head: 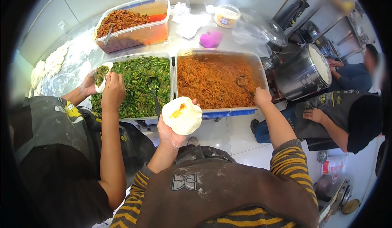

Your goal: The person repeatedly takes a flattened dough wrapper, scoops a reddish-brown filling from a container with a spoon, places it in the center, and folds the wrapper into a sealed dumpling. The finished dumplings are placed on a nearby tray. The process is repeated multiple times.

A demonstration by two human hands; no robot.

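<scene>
On the palm of my left hand [171,136] lies a round, flat dough wrapper [186,120] with an orange smear of filling near its middle. My right hand [263,98] grips the handle of a metal spoon [245,82], whose bowl rests in shredded orange filling [211,75]. That filling lies in a rectangular plastic tub [222,53] in front of me. Beside it on the left is a second tub of chopped green filling [134,75], with a dark-handled ladle [156,98] standing in it.
At left, a co-worker's hands [113,87] hold a wrapper with green filling. Behind are a tub of reddish-brown filling [122,21], a purple cloth-like item [210,39] and a lidded plastic bucket [227,16]. Dough pieces [50,65] lie far left. Right are a steel pot [301,72] and other people.
</scene>
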